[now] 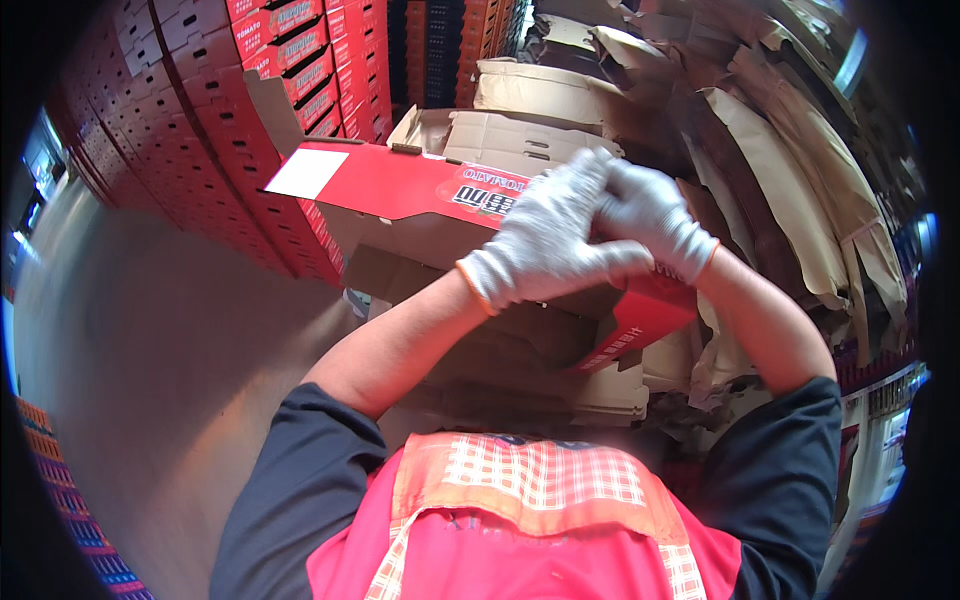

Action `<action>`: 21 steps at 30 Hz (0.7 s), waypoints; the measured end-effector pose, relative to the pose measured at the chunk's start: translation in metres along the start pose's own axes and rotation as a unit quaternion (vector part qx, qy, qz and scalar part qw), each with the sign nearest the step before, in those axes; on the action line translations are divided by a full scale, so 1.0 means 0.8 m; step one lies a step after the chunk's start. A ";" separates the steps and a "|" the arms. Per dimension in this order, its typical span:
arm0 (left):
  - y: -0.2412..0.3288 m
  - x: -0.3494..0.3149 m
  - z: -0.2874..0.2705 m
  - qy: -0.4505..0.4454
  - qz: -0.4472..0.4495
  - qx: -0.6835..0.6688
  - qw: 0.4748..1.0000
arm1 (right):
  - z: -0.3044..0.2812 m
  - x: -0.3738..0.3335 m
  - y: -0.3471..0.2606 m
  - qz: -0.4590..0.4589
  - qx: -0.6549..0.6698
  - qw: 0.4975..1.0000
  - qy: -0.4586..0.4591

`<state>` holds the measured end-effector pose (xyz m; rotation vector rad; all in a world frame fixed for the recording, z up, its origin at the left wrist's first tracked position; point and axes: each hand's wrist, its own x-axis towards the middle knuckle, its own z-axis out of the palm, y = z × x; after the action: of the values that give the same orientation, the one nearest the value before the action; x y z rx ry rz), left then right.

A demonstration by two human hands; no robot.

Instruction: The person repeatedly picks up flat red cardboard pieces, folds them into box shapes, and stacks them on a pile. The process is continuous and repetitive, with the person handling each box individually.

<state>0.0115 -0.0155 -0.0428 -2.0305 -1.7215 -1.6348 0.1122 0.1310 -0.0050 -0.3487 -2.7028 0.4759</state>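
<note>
a red cardboard box (pixel 400 185) is set in front of the body, with its brown inside turned toward the wearer and a white label (pixel 308 174) carried at the left end of its long red wall. it is rested among brown cardboard pieces; how much of its weight is borne by them cannot be told. over its right part, two pale gloves with orange cuffs are crossed. the left hand (pixel 555 225) is spread out, its fingers straight and close together, its thumb stretched well away from them, with nothing seen clasped. the right hand (pixel 655 205) is partly covered by the left and blurred; how far its fingers are bent, and whether the cardboard is gripped by them, cannot be told.

beyond the box, flat brown cardboard (pixel 550 95) is piled, and on the right more brown sheets (pixel 765 190) are leaned in loose, slanting layers. on the left, a tall wall of stacked red boxes (pixel 215 110) is crossed by dark straps. behind, dark blue and orange crates (pixel 440 50) are stacked. the grey floor (pixel 150 340) is streaked with warm light, and at the lower left rim coloured crates (pixel 85 520) are seen.
</note>
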 end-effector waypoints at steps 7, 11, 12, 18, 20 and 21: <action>-0.017 -0.084 -0.045 -0.008 0.111 0.052 0.992 | -0.003 -0.016 -0.006 -0.065 0.040 0.997 0.003; 0.012 -0.204 -0.065 -0.184 -0.068 0.150 0.969 | -0.032 -0.031 0.085 0.123 0.306 0.944 0.026; 0.019 -0.219 -0.069 -0.102 0.038 0.154 0.982 | -0.039 -0.042 0.109 0.147 0.309 0.940 0.006; 0.040 -0.135 -0.057 -0.034 0.024 0.165 0.985 | 0.132 -0.154 0.173 0.406 0.477 0.749 -0.218; 0.052 -0.084 -0.017 -0.158 0.057 0.176 0.970 | 0.164 -0.164 0.196 0.356 0.516 0.776 -0.067; 0.057 -0.065 -0.003 -0.144 0.037 0.163 0.975 | 0.168 -0.165 0.202 0.338 0.535 0.774 -0.014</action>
<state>0.0505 -0.0713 -0.0517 -2.2112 -1.8229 -0.9937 0.2058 0.2013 -0.2239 -0.9187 -1.7721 2.0493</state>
